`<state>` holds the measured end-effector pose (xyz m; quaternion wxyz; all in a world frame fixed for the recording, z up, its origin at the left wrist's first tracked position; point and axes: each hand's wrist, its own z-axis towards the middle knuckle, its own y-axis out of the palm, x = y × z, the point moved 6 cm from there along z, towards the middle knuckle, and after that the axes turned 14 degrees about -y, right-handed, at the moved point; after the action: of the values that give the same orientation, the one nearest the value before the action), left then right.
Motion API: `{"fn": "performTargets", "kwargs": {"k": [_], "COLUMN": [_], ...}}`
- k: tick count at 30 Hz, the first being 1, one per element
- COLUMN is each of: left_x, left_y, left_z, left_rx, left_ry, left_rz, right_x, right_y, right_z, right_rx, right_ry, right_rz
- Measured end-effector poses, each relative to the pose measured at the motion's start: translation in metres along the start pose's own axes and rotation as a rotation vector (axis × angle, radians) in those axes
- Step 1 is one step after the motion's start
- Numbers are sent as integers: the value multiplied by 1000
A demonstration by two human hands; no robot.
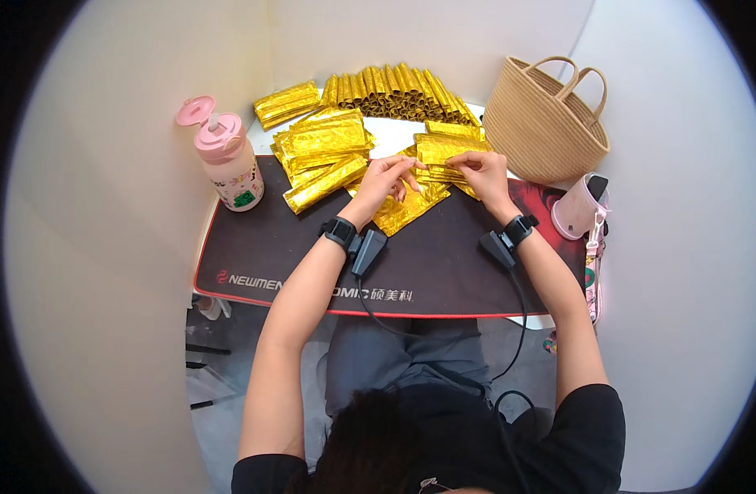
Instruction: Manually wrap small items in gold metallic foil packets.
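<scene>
Covering much of the white table (388,136): a dark mat (444,267), red-edged. Woven basket (530,123) stands at far right, handles up. Rolled gold foil (394,89) heaped at the back, tube ends facing the person. Left gold stack (322,148), loosely fanned, lies between bottle and left hand. Right gold stack (444,148) lies before the basket. Gold sheet (408,216) flat on the mat, one corner toward the person. Pink-lidded bottle (240,173) on the left, lid flipped up. Left hand (382,183) over the gold sheet: fingers loosely curled, partly spread; cannot tell whether they grip anything. Right hand (488,174) at the right gold stack: thumb and forefinger pinched together on a gold foil piece (436,174). Pink cup (570,214) right of it, dark object inside. Black wristbands (340,230) on both wrists.
</scene>
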<state>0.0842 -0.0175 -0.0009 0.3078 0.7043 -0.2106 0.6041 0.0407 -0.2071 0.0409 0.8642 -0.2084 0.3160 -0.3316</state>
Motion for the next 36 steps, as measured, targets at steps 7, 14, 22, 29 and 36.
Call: {"fn": "performTargets", "kwargs": {"k": [7,14,22,29,36], "left_x": [-6,-5,-6,-7,7], "left_y": [-6,-2,-1,-2,-7], "left_z": [2,4,5,3,-2], "left_rx": [32,23,28,53,246], "left_ry": [-30,-17,-32,-60,107], "left_rz": [3,23,68,67,127], "right_x": [-34,0,5,8,-13], "right_y": [14,21,12,4,-23], "right_z": [3,0,2,5,15], "right_rx": [-270,-409,-201,-270,-88], "right_ry": [-123,-185,-270,6,19], "right_rz": [-414,-290,-500,-449,-386]}}
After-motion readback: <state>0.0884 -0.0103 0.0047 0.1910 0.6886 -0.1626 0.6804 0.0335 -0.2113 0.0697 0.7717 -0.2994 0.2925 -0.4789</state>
